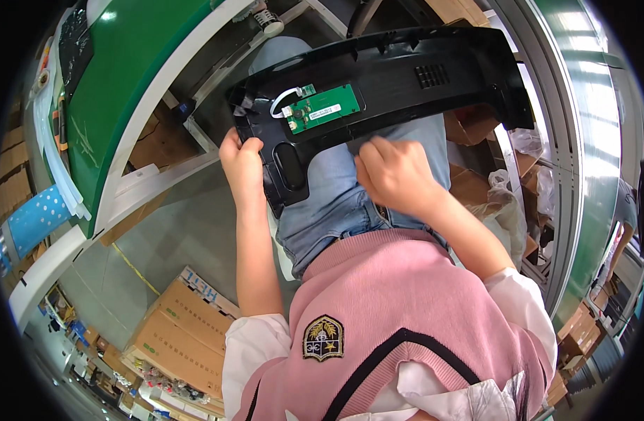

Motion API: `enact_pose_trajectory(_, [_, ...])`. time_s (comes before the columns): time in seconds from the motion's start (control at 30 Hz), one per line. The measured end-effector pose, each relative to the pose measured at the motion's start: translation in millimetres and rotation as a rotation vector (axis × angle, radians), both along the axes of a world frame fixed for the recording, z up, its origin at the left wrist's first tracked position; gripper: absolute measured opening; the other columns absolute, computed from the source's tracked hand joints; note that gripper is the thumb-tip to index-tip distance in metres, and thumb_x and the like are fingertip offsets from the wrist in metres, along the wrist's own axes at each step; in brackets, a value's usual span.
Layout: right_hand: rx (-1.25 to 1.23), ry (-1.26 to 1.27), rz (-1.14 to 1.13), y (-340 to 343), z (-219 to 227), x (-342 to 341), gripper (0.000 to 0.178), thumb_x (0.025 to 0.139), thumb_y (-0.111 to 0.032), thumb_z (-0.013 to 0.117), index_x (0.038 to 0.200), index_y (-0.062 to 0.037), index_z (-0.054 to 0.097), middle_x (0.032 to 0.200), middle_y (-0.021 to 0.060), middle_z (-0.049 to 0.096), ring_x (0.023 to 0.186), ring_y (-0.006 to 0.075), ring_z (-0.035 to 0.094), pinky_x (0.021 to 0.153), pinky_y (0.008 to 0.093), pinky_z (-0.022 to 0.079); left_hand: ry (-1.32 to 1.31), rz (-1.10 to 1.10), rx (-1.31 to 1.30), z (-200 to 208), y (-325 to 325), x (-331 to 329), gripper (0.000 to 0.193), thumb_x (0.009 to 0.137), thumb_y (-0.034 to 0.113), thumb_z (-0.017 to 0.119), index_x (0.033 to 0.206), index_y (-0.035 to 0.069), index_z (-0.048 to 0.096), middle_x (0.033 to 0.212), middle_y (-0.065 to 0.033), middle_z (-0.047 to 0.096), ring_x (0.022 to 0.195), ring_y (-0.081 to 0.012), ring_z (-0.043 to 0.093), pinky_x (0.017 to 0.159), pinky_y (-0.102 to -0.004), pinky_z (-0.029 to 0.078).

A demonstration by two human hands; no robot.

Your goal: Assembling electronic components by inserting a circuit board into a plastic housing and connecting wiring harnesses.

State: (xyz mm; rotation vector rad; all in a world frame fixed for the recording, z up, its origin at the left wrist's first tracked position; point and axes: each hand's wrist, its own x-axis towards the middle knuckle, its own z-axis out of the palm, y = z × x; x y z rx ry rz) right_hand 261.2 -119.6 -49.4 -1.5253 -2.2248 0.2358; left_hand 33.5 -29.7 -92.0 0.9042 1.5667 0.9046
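Note:
A long black plastic housing (pixel 392 81) lies across my lap, its inner side facing up. My left hand (pixel 242 165) is closed on its left end, with the thumb on top of the rim. On the housing sits a green circuit board (pixel 327 109) bearing a white label. A short white cable (pixel 281 98) loops from the board's left side up to a small connector. My right hand (pixel 397 172) is curled closed just below the housing's near edge, over my jeans. Its fingertips are turned under, and whatever they may hold is hidden.
To the left is a green-topped table (pixel 129 59) with a white frame. A metal rail (pixel 564 161) beside another green surface runs along the right. Cardboard boxes (pixel 181 319) stand on the floor at lower left. Clear plastic bags (pixel 503 193) lie near my right elbow.

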Motion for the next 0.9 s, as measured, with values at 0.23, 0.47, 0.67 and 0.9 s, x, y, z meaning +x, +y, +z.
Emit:
enact_pose_trajectory(0.23, [-0.19,-0.029,0.027,-51,3,-1,0.024,0.079,-0.013,0.072,0.071,-0.0047,0.051,0.064,0.0081,0.05,0.051,0.026,0.055,0.045,0.0373,0.043,0.002,-0.022,0.04,-3,1,3,0.015,0.074,-0.003,0.051,0.086,0.0,0.06,0.075,0.0042,0.053,0.068,-0.0064,0.044,0.064,-0.0235,0.036])
enact_pose_trajectory(0.47, [-0.309,0.477,0.109,18,15,43,0.012,0.078,-0.01,0.076,0.082,-0.0009,0.069,0.083,0.0097,0.066,0.068,0.0257,0.065,0.06,0.0359,0.051,0.027,-0.072,0.056,-1,3,1,0.018,0.074,-0.003,0.051,0.089,-0.001,0.061,0.076,0.0044,0.052,0.069,-0.0068,0.043,0.064,-0.0238,0.036])
enact_pose_trajectory(0.67, [-0.375,0.449,0.448,89,-44,54,0.014,0.08,-0.009,0.072,0.093,-0.0049,0.071,0.084,0.0081,0.066,0.077,0.0288,0.066,0.067,0.0369,0.052,0.054,-0.107,0.032,-4,5,-1,0.019,0.074,-0.003,0.051,0.09,-0.001,0.061,0.075,0.0043,0.051,0.068,-0.0069,0.042,0.064,-0.0237,0.035])
enact_pose_trajectory(0.9, [-0.344,0.439,0.431,84,-53,42,0.011,0.081,-0.006,0.071,0.09,-0.0017,0.066,0.08,0.0107,0.063,0.073,0.0315,0.063,0.066,0.0383,0.052,0.048,-0.104,0.032,-11,3,-7,0.019,0.074,-0.003,0.051,0.09,-0.001,0.06,0.074,0.0037,0.051,0.067,-0.0069,0.042,0.062,-0.0241,0.034])
